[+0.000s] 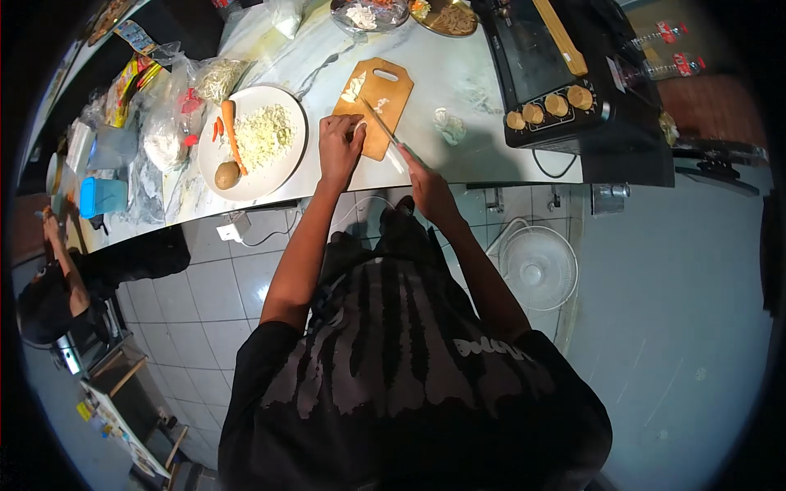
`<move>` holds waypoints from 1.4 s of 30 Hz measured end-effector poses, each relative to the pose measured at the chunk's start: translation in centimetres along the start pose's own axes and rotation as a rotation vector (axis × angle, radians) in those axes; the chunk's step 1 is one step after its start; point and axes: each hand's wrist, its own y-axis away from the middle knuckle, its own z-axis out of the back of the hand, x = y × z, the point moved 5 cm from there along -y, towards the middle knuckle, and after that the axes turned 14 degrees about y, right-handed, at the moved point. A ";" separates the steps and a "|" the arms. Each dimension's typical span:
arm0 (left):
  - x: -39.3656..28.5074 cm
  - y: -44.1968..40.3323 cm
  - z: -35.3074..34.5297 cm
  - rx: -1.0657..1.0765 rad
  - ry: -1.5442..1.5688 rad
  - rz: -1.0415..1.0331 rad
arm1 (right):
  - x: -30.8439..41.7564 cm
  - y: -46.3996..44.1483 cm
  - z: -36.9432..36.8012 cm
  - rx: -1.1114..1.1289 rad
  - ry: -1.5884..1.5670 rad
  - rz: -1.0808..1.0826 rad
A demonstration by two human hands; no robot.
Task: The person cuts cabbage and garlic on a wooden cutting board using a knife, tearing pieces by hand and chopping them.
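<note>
My right hand is closed round the handle of a kitchen knife, whose blade slants across the wooden cutting board. On the board's left side my left hand has its fingers bent and pressed together over a small pale piece of food, mostly hidden by the fingers. White slices lie near the board's upper left, with small bits by the blade. Left of my left hand, a large white plate bears chopped pale vegetable, a carrot, small red chillies and a round brown potato-like item.
A black oven stands at the right, near a crumpled clear plastic. Plastic bags and a blue container crowd the left. Food plates sit at the back. A fan is below the counter; another person is far left.
</note>
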 end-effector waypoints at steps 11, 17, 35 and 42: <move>0.0 -0.2 -0.4 0.005 -0.076 0.081 | -1.4 -0.7 1.2 0.310 -0.207 -0.079; -0.2 -0.5 -0.5 0.015 -0.092 0.106 | -0.8 -0.8 1.1 0.317 -0.220 -0.080; 1.0 -3.0 0.4 0.339 -0.003 0.286 | 1.9 -2.4 1.0 0.120 0.056 -0.224; 1.3 -2.3 0.5 0.299 0.032 0.274 | 3.4 -1.0 1.0 0.453 -0.047 -0.365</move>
